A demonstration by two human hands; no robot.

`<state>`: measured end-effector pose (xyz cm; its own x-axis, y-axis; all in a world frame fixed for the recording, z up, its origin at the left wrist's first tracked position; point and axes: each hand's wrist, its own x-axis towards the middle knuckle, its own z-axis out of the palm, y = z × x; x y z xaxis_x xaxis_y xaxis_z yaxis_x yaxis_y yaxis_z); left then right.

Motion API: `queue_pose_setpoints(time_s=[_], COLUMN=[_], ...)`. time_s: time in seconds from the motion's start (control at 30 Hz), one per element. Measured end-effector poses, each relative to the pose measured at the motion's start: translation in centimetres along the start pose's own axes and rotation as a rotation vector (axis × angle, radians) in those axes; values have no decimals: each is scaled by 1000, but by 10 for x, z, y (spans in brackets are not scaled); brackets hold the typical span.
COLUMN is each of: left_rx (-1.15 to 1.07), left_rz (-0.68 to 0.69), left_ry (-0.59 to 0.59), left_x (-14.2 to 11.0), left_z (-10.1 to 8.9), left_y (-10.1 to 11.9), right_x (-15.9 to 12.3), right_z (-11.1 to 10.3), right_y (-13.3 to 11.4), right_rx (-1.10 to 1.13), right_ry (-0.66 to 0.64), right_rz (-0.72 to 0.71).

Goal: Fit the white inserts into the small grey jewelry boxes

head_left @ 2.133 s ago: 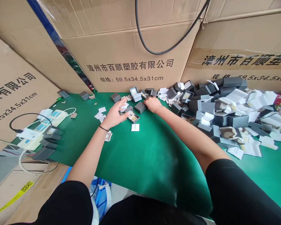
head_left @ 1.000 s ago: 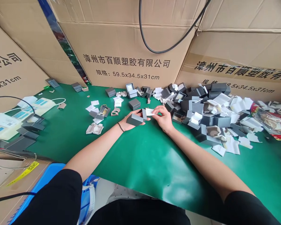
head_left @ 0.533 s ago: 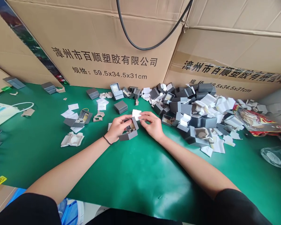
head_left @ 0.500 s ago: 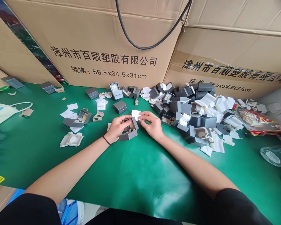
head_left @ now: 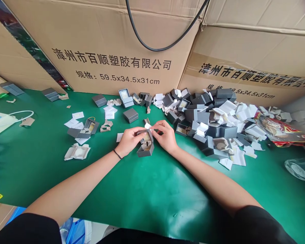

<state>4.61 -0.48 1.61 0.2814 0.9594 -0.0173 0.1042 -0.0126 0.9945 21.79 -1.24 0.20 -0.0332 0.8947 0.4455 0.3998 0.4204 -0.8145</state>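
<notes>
Left fingers (head_left: 136,129) are gripping an open grey box (head_left: 145,151); beside them, right fingers (head_left: 158,126) pinch a white paper (head_left: 147,125).

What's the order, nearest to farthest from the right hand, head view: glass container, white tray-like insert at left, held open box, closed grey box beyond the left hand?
1. Open box, held in the left hand.
2. Closed grey box, beyond that hand.
3. White tray-like insert, left side.
4. Glass container, far right.
</notes>
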Motion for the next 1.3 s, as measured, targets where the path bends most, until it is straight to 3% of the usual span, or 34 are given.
queue_pose_setpoints(time_s=[0.1,0.2,0.33,0.5,0.7,0.87,1.0,1.3], left_rx=[-65,-319,-566,-577,-456,-371,-268,-205], left_rz=[-33,-64,-113,-225,-120,-45,20,61], left_ry=[33,60,-53,-108,-43,-44,23,39], left_x=[1,2,3,7,8,6,8,8], left_z=[0,2,1,-6,-2,1,-2,-4], left_y=[-2,-1,6,7,2,-1,-3,-3], right_x=[0,2,4,4,1,-5,-7,-7], right_z=[-1,-3,-6,-5,-4,-3,-1,2], right_y=[2,6,9,6,0,-10,-9,3], right_rx=[-25,21,177,228,185,14,-150,-338], right_ry=[44,114,178,222,249,140,19,-125], right_rz=[26,79,124,106,12,-208,-379,-249])
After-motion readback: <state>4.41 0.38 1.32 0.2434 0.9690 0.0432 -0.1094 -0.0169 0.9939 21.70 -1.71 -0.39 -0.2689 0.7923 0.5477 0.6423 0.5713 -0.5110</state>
